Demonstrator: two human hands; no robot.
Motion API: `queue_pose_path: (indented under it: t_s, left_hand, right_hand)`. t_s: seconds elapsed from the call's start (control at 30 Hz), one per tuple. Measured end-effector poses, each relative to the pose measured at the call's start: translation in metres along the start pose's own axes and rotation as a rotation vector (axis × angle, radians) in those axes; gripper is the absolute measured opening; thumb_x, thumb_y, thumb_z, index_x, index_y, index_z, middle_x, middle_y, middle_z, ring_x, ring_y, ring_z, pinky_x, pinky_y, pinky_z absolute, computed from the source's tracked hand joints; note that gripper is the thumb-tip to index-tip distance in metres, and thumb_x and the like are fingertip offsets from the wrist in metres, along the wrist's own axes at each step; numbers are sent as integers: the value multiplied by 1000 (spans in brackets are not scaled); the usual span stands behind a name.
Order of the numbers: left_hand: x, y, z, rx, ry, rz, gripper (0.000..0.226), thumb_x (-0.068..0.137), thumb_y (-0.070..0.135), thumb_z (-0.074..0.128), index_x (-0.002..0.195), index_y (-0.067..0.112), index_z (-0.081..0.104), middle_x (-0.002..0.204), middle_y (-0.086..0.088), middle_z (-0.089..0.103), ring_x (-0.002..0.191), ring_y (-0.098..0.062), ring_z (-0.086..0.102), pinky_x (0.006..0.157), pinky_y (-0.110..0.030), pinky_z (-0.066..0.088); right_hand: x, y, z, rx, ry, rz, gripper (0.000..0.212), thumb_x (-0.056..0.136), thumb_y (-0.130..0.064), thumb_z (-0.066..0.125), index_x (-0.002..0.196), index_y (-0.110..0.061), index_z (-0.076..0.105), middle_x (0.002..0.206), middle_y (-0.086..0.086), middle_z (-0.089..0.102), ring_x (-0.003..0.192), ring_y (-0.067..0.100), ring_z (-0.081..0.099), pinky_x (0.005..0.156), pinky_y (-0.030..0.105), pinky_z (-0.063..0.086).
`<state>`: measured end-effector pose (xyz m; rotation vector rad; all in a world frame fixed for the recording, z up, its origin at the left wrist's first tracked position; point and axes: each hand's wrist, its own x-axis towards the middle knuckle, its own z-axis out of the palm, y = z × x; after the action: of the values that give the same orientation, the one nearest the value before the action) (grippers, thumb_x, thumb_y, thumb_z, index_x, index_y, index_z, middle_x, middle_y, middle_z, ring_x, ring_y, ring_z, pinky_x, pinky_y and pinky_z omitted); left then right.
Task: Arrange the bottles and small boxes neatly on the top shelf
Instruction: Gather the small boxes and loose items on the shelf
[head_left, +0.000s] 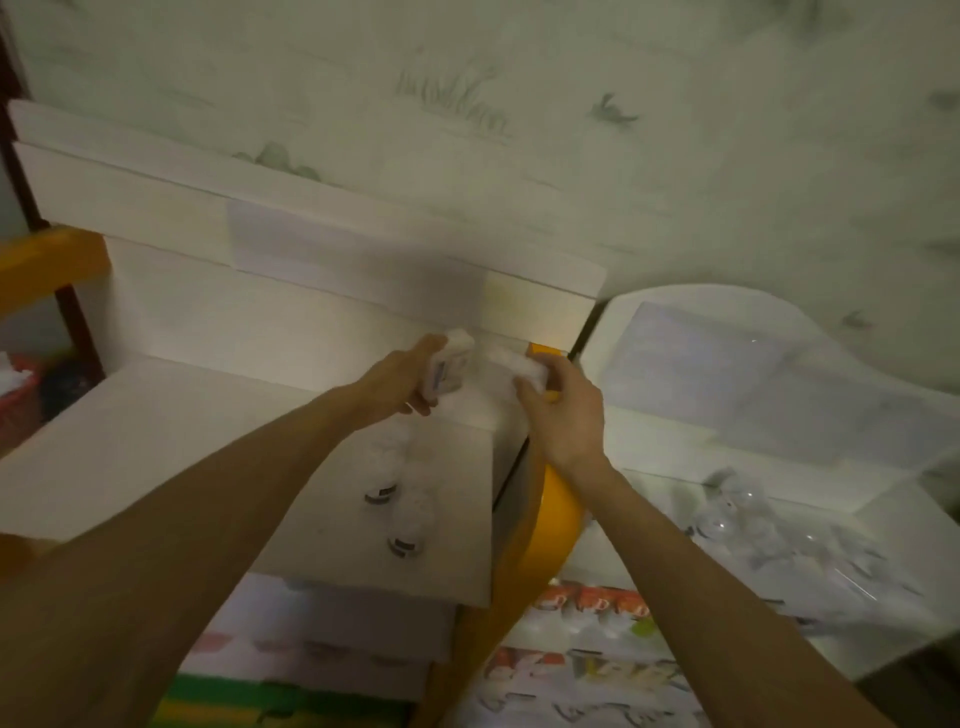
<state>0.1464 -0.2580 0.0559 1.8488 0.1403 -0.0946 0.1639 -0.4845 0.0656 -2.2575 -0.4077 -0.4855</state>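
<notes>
I see both arms reaching up from the bottom corners and meeting at the centre of the frame, over the back of the white shelf (156, 436). My left hand (400, 384) is turned thumb-up, fingers curled round a small white box (449, 364) with a dark mark on its face; the box stands tilted, its top toward the shelf's back wall. My right hand (566, 410) sits just right of it, back of the hand to the camera, fingers wrapped on a white item (524, 366) that is too blurred to name; it could be a bottle or a box. The two held things are close, almost touching, at the shelf's right rear corner, beside an orange upright (540, 353). Lower on the shelf, just below centre, two clear bottles (395, 493) with dark bands lie one behind the other, apart from both hands. At right, a white bin (883, 519) holds a pile of clear bottles. Patterned wall fills the top of the frame. The whole view is smeared by motion, so finer detail of the grips is not readable.
</notes>
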Motion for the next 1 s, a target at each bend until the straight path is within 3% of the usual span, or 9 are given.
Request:
queue_pose_path:
  t_s: [0.1, 0.17, 0.27, 0.37, 0.47, 0.6, 0.7, 0.8, 1.0]
  left_hand:
    - [-6, 25, 24, -19, 22, 51, 95, 78, 89, 30, 103, 7, 70, 84, -16, 71, 72, -26, 67, 79, -38, 56]
    - [-8, 40, 41, 4, 35, 88, 102, 69, 96, 30, 95, 7, 72, 83, -15, 72, 70, -25, 66, 76, -39, 58]
    - [-12, 61, 76, 48, 61, 115, 109, 56, 101, 27, 87, 6, 71, 80, -12, 72, 68, -25, 62, 71, -37, 54]
    - [-16, 86, 123, 159, 161, 124, 92, 72, 94, 29, 71, 9, 65, 68, -11, 67, 62, -25, 60, 72, -36, 51]
    - [-17, 104, 178, 294, 176, 185, 61, 93, 70, 37, 83, 18, 67, 79, -21, 67, 68, -30, 62, 78, -40, 53]
    - [-12, 117, 249, 252, 109, 146, 71, 91, 74, 37, 70, 10, 61, 65, -14, 65, 56, -24, 57, 61, -33, 49]
    - [-4, 121, 305, 214, 34, 155, 70, 95, 67, 39, 69, 6, 62, 58, -10, 60, 53, -24, 53, 60, -34, 45]
    - [1, 123, 356, 146, -37, 115, 72, 93, 65, 45, 84, -2, 70, 63, -11, 61, 55, -23, 54, 60, -33, 47]
    - [-4, 135, 448, 241, -180, 75, 68, 97, 61, 39, 99, 0, 67, 73, -8, 61, 64, -22, 58, 65, -31, 50]
  right_hand:
    - [-4, 11, -29, 78, 65, 29, 33, 91, -38, 65, 121, -27, 62, 108, -13, 67, 95, 3, 60, 85, 22, 52]
    - [-8, 21, -50, 71, 96, 25, 32, 92, -35, 64, 122, -25, 62, 108, -13, 67, 95, 3, 60, 83, 17, 49]
    - [-18, 45, -80, 78, 135, 10, 31, 91, -36, 66, 120, -26, 62, 106, -15, 66, 95, 2, 60, 84, 20, 51]
    - [-30, 75, -113, 60, 147, -8, 33, 90, -36, 67, 120, -26, 62, 109, -15, 66, 96, 2, 61, 82, 25, 54]
    - [-41, 111, -150, 61, 174, -28, 28, 88, -27, 68, 116, -26, 62, 106, -14, 65, 96, 3, 61, 81, 33, 56]
    - [-67, 163, -200, 34, 274, -54, 33, 83, -7, 68, 113, -18, 61, 110, -4, 65, 101, 14, 60, 89, 37, 52]
    - [-93, 201, -238, -56, 311, -106, 38, 82, 2, 65, 115, -16, 60, 117, 0, 62, 112, 17, 56, 100, 30, 46]
    - [-115, 245, -272, -161, 342, -159, 35, 84, 5, 64, 115, -10, 62, 124, 5, 59, 121, 16, 50, 108, 16, 32]
    - [-157, 309, -326, -204, 329, -75, 35, 84, 3, 64, 115, -12, 62, 124, 2, 59, 120, 17, 51, 105, 9, 29]
